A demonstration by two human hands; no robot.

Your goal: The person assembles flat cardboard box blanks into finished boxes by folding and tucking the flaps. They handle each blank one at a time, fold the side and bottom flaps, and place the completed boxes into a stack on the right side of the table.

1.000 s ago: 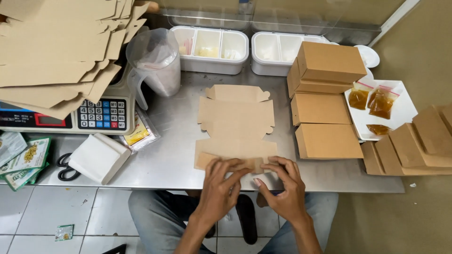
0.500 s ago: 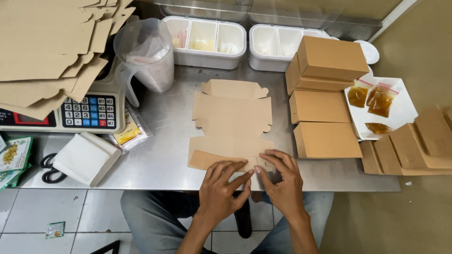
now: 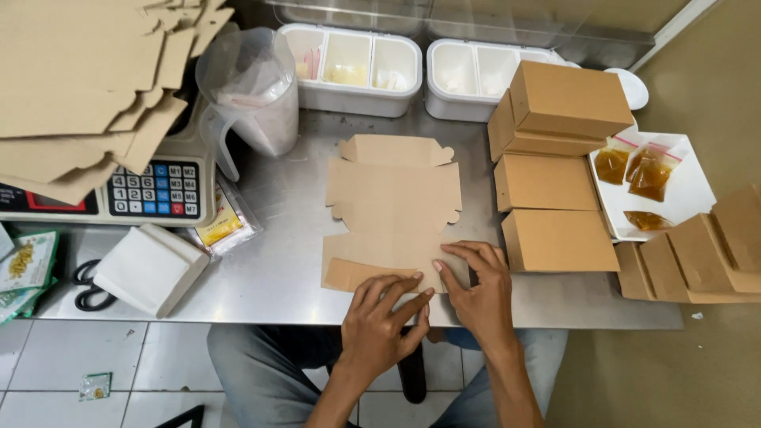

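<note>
Stack of flat cardboard (image 3: 87, 87): at ten o'clock, piled on top of the scale (image 3: 151, 194) and hanging out past its edge. A bump could, I'd judge, send the sheets sliding onto the counter or the floor.
Plastic jug (image 3: 254, 91): at eleven o'clock, just beside the stack and close to the far flaps of the flat box. A sheet pushed away too hard might knock it.
Napkin block (image 3: 151, 269): at eight o'clock, sitting right at the near edge of the counter (image 3: 277, 269), with scissors (image 3: 87, 285) half under it; either looks easy to brush off.
Flat box (image 3: 392, 210): the cut cardboard sheet lies unfolded in the middle of the counter, its near flap at the counter's front edge under both hands.
Left hand (image 3: 380, 321): at six o'clock, palm down and fingers spread, pressing the near flap flat; it grips nothing.
Right hand (image 3: 476, 289): just beside the left, touching fingertips with it, also open and flat on the same flap's right end, holding nothing.
Risk at the fold: uneven pressure from the two hands could crease the flap off its score line, or skid the whole sheet on the smooth steel.
Made-up boxes (image 3: 547, 182): at two o'clock, stacked just right of the sheet; the right elbow swinging out could topple the top one.
Sauce bags (image 3: 642, 170): on a white tray (image 3: 690, 198) at three o'clock, well clear for now.
</note>
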